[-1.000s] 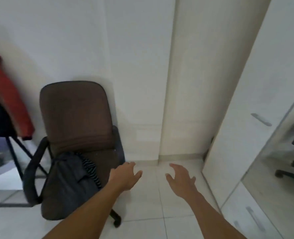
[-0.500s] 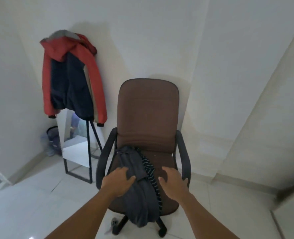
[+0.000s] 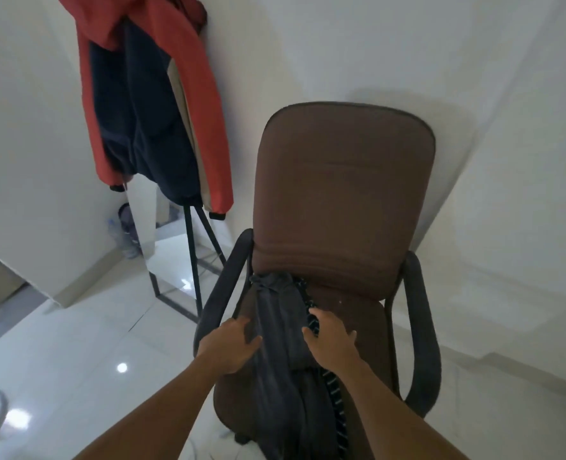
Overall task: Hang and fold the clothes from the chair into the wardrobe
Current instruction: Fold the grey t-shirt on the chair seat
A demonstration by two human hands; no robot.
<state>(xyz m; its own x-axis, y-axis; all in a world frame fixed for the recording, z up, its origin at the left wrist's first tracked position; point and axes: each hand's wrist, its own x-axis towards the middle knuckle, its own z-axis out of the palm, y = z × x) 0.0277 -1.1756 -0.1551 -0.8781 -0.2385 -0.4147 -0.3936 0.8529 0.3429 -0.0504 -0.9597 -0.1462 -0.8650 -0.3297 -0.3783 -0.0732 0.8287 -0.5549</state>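
Both hands on the dark clothes draped over the brown office chair.

The chair (image 3: 341, 200) has a tall rounded back in matte brown fabric with a stitched seam low across it, and curved black armrests; no label or writing can be read anywhere. The dark grey garment (image 3: 280, 327), soft and rumpled, lies along the left half of the seat and hangs over its front edge, with a black-and-white striped piece (image 3: 333, 390) peeking out along its right side. The left hand (image 3: 231, 346) rests on the garment's left edge, its grip loose with fingers spread flat. The right hand (image 3: 329, 340) presses on the striped edge, fingers curled, though whether that grip has closed on cloth is hard to tell. A red and navy jacket (image 3: 149, 104) hangs behind on a black metal stand (image 3: 192, 257) above glossy white floor tiles (image 3: 76, 343).
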